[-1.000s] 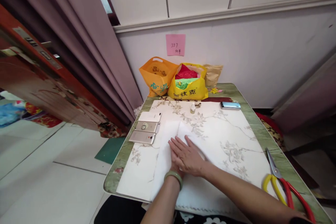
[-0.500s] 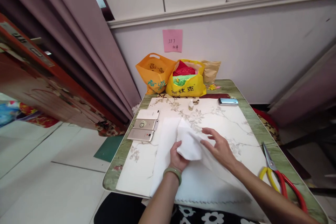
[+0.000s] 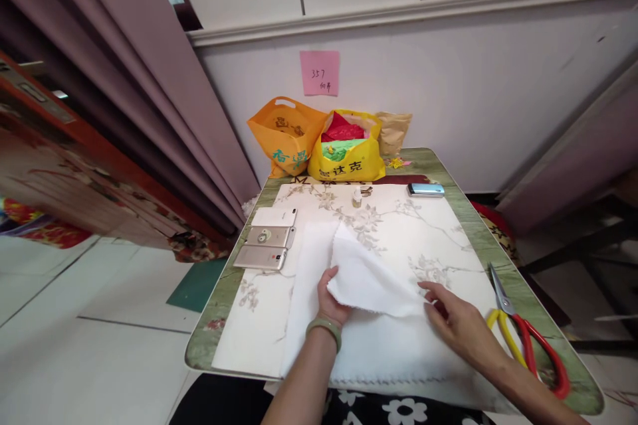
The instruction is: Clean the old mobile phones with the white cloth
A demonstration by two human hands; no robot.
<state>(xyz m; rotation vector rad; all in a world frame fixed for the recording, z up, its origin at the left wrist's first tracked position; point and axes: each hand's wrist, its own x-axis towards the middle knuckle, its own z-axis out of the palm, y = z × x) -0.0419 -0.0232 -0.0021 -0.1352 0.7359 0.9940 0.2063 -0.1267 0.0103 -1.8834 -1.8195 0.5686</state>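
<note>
Shifted rightward, the right hand (image 3: 456, 322) pinches the white cloth (image 3: 369, 279); left hand (image 3: 329, 299) grips its fold.

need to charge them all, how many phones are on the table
4. Three lie side by side at the table's left edge: a white one, a middle one and a nearest one. A fourth lies at the far right.

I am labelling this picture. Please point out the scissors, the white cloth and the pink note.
scissors (image 3: 529, 339), head view, on the handles.
white cloth (image 3: 369, 279), head view, on the lifted fold.
pink note (image 3: 319, 72), head view, its middle.
</note>
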